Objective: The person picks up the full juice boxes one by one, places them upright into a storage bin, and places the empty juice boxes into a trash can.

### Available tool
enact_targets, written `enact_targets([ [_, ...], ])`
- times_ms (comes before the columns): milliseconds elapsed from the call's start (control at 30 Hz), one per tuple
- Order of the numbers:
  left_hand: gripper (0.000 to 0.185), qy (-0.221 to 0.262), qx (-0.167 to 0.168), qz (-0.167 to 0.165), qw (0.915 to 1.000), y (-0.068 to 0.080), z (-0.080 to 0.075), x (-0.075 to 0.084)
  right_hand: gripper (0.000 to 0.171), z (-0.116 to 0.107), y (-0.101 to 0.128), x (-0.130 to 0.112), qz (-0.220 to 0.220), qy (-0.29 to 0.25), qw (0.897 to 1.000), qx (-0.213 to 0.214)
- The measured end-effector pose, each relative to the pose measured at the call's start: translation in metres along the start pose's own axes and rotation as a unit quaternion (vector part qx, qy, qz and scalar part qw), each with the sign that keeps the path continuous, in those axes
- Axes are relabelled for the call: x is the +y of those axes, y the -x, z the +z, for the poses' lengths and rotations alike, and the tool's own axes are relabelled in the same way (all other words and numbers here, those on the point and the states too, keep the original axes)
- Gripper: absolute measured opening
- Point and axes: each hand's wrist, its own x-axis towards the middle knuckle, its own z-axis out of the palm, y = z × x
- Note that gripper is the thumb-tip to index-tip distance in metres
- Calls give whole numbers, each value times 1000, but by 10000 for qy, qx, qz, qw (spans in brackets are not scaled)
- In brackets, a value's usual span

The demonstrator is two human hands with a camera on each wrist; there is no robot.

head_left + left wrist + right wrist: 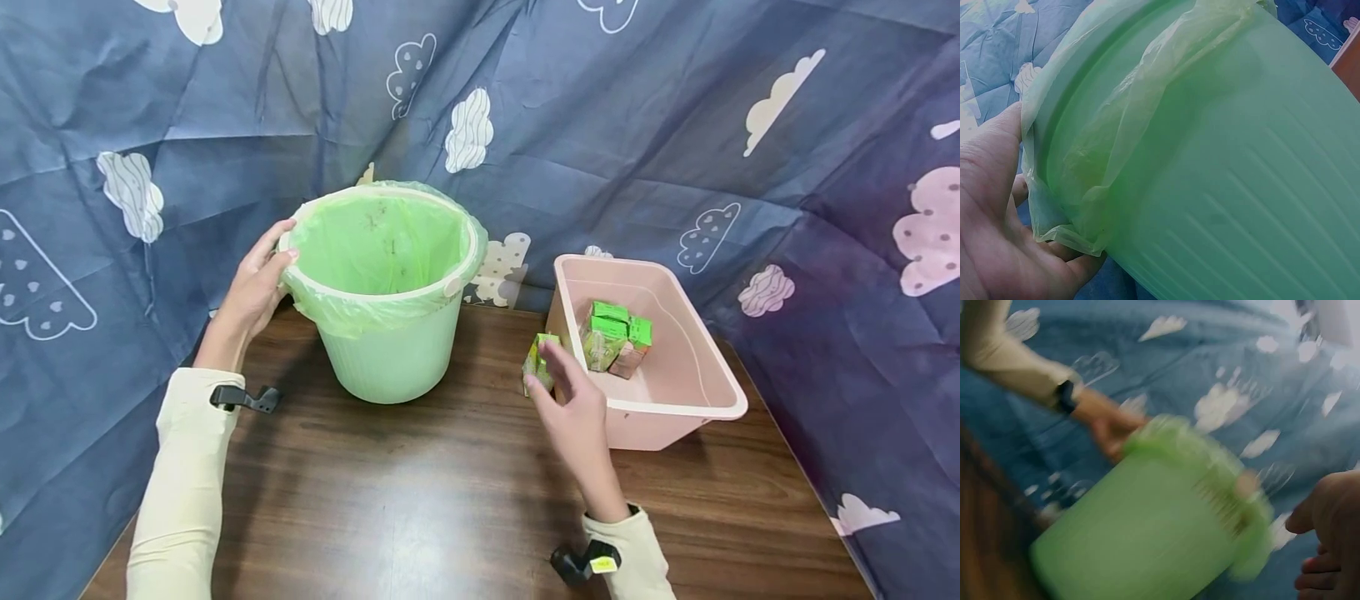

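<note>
On a dark wooden tabletop, the right hand pinches a small green carton just left of a pink tub holding more cartons. Farther left, the left hand curls over the rim of the bag-lined green bin, steadying it.

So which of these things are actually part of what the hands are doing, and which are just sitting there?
In use:
- left hand, grip on the rim of the green plastic bin with its green bag liner
- right hand, holding a small green drink carton

Just lying about:
- pink plastic tub
- green cartons inside it
- blue cloud-print cloth
- dark wooden table
</note>
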Motion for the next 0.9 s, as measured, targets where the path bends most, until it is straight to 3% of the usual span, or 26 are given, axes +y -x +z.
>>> enact_targets([
  [133, 56, -13, -8, 10, 10000, 0, -1, 2, 51, 11, 20, 37, 193, 746, 9967, 271],
  [300, 56, -91, 20, 50, 9999, 2, -3, 4, 60, 27, 35, 72, 383, 1593, 9844, 645],
  [533, 56, -86, -16, 92, 9999, 2, -3, 4, 73, 39, 40, 99, 1149, 1653, 9740, 1040],
  [900, 55, -34, -170, 82, 9998, 5, -2, 0, 72, 46, 30, 129, 1262, 1557, 9673, 1557],
])
